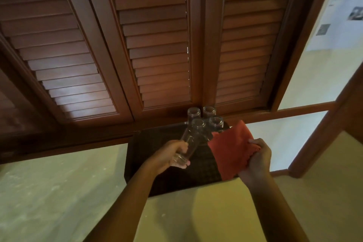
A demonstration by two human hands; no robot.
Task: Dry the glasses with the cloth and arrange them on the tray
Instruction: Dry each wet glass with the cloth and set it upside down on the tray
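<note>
My left hand (172, 155) grips a tall clear glass (189, 139) near its base, tilted so that its mouth points up and away over the tray. My right hand (257, 155) holds an orange-red cloth (229, 151) by its right edge; the cloth hangs spread over the tray's right side, beside the held glass. A dark woven tray (149, 163) lies on the pale floor. Three more clear glasses (209, 113) stand upright at the tray's far end, close to the shutters.
Brown louvred wooden shutters (153, 45) rise right behind the tray. A wooden door frame (324, 133) runs down the right side. Pale yellow-green floor (59, 192) spreads to the left and in front of the tray.
</note>
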